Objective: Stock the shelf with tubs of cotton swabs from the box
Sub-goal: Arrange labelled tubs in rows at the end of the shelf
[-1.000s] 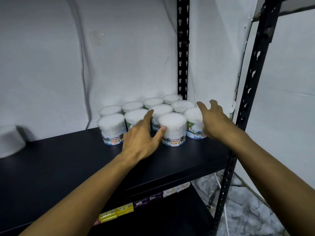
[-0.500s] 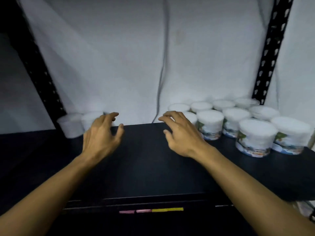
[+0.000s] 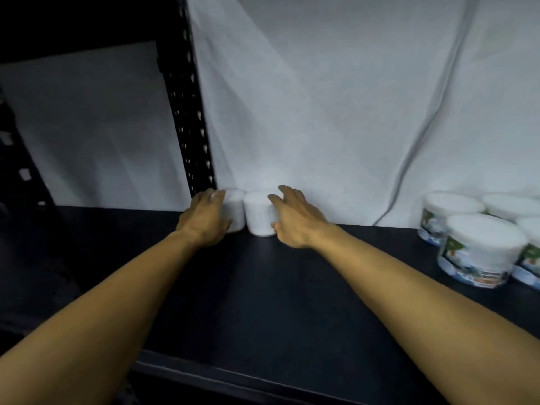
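Two plain white tubs stand side by side at the back left of the black shelf (image 3: 277, 290), close to the white backdrop. My left hand (image 3: 204, 220) wraps around the left tub (image 3: 236, 210) and hides most of it. My right hand (image 3: 295, 219) holds the right tub (image 3: 258, 214), with a finger at its top edge and the thumb low on its side. A group of several labelled cotton swab tubs (image 3: 482, 249) stands at the right end of the shelf. The box is not in view.
A black perforated upright (image 3: 193, 127) rises just left of the two tubs. A creased white sheet (image 3: 336, 112) hangs behind the shelf. The shelf's front edge (image 3: 263, 378) runs across the bottom of the view.
Both hands left the tub group at the right, crossed the shelf to the left and closed around the two white tubs by the upright. My view swung left with them.
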### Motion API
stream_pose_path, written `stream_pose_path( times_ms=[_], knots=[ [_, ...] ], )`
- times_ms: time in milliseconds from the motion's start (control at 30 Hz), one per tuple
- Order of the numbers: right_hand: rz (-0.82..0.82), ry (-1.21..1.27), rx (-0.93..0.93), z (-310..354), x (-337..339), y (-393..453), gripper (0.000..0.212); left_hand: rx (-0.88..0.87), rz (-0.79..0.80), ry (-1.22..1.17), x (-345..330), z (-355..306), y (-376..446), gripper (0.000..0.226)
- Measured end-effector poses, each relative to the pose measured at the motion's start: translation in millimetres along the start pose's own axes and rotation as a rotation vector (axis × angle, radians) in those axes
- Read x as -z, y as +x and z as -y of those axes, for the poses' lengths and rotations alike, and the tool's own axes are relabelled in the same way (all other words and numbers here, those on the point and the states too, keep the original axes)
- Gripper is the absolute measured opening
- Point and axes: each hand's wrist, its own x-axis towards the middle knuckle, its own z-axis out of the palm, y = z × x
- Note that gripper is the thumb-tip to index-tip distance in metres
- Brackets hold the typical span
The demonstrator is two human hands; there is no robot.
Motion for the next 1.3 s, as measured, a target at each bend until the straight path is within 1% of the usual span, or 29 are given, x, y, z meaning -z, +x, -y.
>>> stream_pose_path(
  times_ms=[167, 233, 333, 433, 667, 767, 933, 1167, 1300],
  knots=[
    [0.080, -0.037, 0.019, 9, -21, 32, 0.055, -0.014, 0.041, -0.005, -23, 19, 24, 0.067],
    [0.056, -0.038, 0.020, 9, -29, 37, 0.053, -0.039, 0.007, -0.024, -28, 21, 26, 0.061],
    [-0.026, 0.009, 0.021, 10, -38, 36, 0.049, -0.075, -0.057, -0.053, -30, 17, 24, 0.051],
    [-0.061, 0.064, 0.015, 10, -37, 31, 0.046, -0.093, -0.094, -0.092, -29, 11, 19, 0.045],
    [-0.122, 0.046, -0.032, 4, -23, -11, 0.042, -0.193, -0.183, -0.116, -23, -10, -14, 0.021],
    [-0.136, 0.092, -0.060, -2, -12, -42, 0.043, -0.227, -0.183, -0.138, -22, -24, -34, 0.024],
    [-0.174, 0.158, -0.128, -14, 8, -101, 0.048, -0.264, -0.182, -0.198, -18, -57, -87, 0.043],
    [-0.293, 0.174, -0.210, -29, 31, -186, 0.044, -0.349, -0.163, -0.310, -2, -108, -152, 0.049],
    [-0.327, 0.170, -0.230, -35, 43, -227, 0.040, -0.354, -0.119, -0.359, 4, -130, -179, 0.058]
  ],
)
